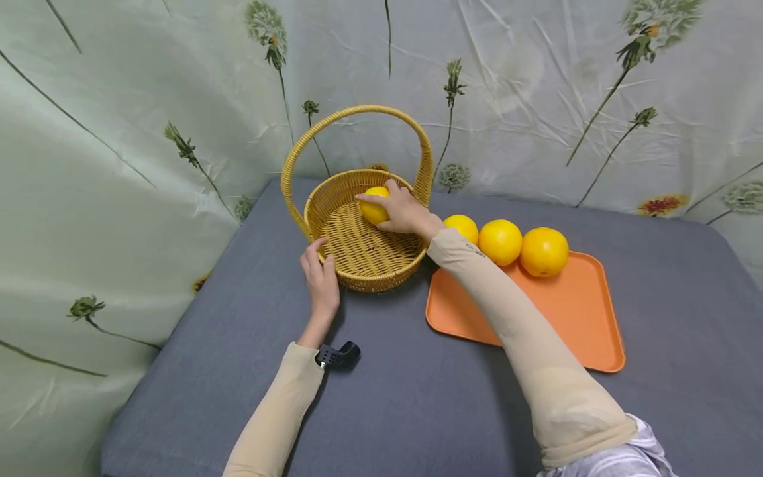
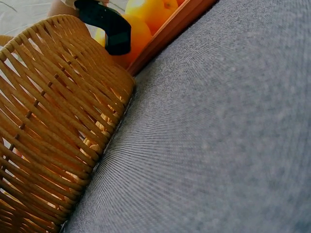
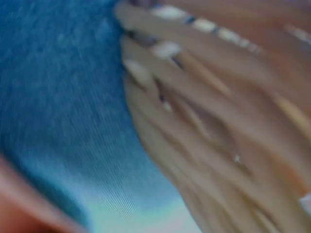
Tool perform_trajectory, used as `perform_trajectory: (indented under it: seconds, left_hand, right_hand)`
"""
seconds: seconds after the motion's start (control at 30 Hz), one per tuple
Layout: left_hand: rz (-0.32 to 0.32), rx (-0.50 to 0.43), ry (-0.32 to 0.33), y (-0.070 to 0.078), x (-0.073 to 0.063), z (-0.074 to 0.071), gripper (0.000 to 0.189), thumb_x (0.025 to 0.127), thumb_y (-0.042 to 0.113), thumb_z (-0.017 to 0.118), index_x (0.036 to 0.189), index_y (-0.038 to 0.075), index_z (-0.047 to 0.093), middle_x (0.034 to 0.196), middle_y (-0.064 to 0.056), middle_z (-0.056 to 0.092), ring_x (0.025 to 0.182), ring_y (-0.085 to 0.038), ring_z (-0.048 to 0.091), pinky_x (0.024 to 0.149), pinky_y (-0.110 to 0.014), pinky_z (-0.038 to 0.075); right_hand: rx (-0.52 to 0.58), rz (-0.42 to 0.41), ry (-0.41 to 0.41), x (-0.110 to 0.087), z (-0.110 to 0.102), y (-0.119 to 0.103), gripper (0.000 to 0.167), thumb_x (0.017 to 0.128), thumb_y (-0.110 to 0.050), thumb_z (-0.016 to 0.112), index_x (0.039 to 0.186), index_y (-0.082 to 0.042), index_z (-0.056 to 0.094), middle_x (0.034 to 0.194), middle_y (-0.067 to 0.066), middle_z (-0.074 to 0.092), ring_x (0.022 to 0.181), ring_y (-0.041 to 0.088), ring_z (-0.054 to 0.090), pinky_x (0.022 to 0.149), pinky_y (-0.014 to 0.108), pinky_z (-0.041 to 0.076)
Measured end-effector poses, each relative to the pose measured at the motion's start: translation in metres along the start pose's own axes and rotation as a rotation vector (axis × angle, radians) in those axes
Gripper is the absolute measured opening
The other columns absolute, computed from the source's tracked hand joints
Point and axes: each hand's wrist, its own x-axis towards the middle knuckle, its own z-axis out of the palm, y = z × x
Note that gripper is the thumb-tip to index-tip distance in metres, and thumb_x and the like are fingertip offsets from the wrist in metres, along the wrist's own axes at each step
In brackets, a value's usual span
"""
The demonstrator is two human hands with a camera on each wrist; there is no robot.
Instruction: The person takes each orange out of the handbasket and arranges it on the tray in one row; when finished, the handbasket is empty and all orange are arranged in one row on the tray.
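Note:
A round wicker basket [image 1: 374,283] with a tall arched handle [image 1: 357,111] stands on the grey tabletop. Inside it, near the back right wall, my right hand [image 1: 406,211] grips a yellow-orange orange [image 1: 372,208] from above. My left hand [image 1: 322,281] holds the basket's rim at the front left. Woven basket wall [image 2: 53,116] fills the left of the left wrist view, hiding the left hand. Blurred weave [image 3: 204,116] takes up much of the right wrist view, where neither the right hand nor its orange shows.
Right of the basket lies an orange tray [image 1: 572,318]. Three oranges [image 1: 500,242] sit in a row along its far edge, the leftmost partly behind my right forearm. A floral curtain [image 1: 512,106] hangs behind the table [image 1: 393,397]. On my left wrist is a black camera mount [image 1: 338,356].

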Motion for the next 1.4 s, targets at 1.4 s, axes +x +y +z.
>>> perform_trajectory:
  seconds: [1.4]
  left_hand:
    - [-0.002,-0.026,0.008,0.004,-0.002,0.001,0.036,0.095,0.015,0.036,0.129,0.006,0.043,0.128,-0.024,0.033,0.095,-0.031,0.035,0.081,-0.038,0.025]
  right_hand:
    - [0.324,0.005,0.287,-0.085,-0.035,-0.02,0.067,0.078,-0.033,0.073,0.138,-0.032,0.044,0.131,0.018,0.039,0.116,0.03,0.043,0.084,0.048,0.042]
